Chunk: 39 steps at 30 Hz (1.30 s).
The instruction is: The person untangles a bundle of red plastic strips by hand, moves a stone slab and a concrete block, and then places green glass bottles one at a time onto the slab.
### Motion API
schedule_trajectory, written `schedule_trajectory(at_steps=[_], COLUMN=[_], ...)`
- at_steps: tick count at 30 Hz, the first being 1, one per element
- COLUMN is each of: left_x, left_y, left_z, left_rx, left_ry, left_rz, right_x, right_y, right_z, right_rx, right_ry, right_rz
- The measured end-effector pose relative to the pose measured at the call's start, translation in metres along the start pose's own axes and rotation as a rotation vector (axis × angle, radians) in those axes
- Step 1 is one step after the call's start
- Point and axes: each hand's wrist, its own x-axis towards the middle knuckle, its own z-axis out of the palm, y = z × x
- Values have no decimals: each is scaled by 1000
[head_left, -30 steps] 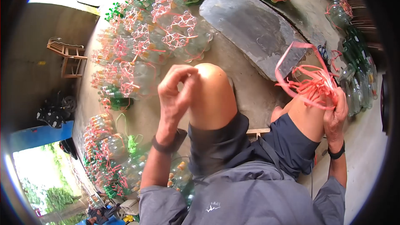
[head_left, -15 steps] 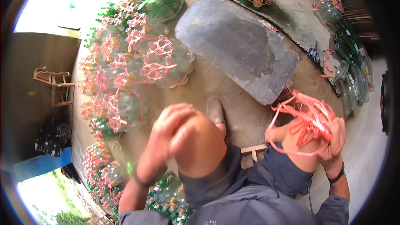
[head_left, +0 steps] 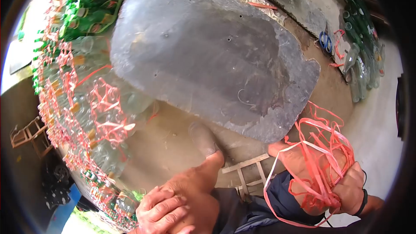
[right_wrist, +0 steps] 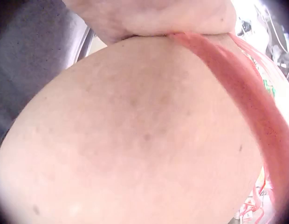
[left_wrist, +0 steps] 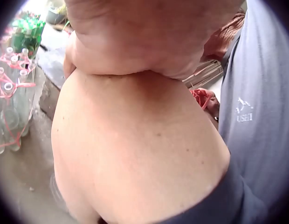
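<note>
In the head view my left hand (head_left: 162, 211) rests on the left knee with its fingers relaxed and holds nothing. The left wrist view shows that hand (left_wrist: 140, 37) lying against the bare knee. My right hand (head_left: 350, 190) grips a tangled bunch of pink plastic strips (head_left: 318, 164) over the right knee, and one long loop hangs down beside the leg. In the right wrist view a pink strip (right_wrist: 247, 98) runs out from under the right hand (right_wrist: 158, 16) and across the skin of the leg.
A grey slab (head_left: 203, 52) lies on the floor in front. Bundled clear bottles (head_left: 108, 112) and green bottles (head_left: 91, 13) stand at the left. Blue scissors (head_left: 325, 42) and loose bottles (head_left: 362, 69) are at the right. A wooden frame (head_left: 245, 169) is between the legs.
The view has tilted and moved toward the slab. My left hand, raised a second ago, has come down onto the left knee. My right hand still grips the pink strips, now lower in view.
</note>
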Motion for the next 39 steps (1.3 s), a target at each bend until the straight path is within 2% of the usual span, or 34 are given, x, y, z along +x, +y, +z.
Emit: schedule_trajectory(at_steps=[1,4,6,9,10,12,13,14,17,22,28,32,39], left_x=[6,23,32,33,34,36,37,35,26,13,-8,-27,-42], left_y=[-3,-13,-15,-21,-23,-16,-14,-12,-10,7,29,37,56], left_z=[-3,-12,-18,-18,-17,-18,-18,-17,-12,-7,5,16,22], left_rx=[-22,-90,-144,-114,-74,-69,-100,-132,-123,-98,-111,-102,-136], left_ry=[-17,-77,-101,-204,-254,-259,-242,-228,-183,-153,-111,-80,-109], left_rz=[15,52,55,77,110,82,65,44,17,-45,-118,-125,-286], right_x=[3,13,19,34,33,27,30,30,29,26,10,-3,-21], right_y=[3,-1,-1,-10,-12,-21,-24,-25,-27,-34,-49,-66,-94], right_z=[4,7,2,10,17,33,33,26,8,-2,-9,-4,15], right_rx=[20,67,62,173,171,189,199,200,234,233,256,257,269], right_ry=[101,191,134,313,313,503,515,512,321,315,186,197,255], right_rz=[-30,21,27,-1,11,58,54,65,42,56,154,185,321])
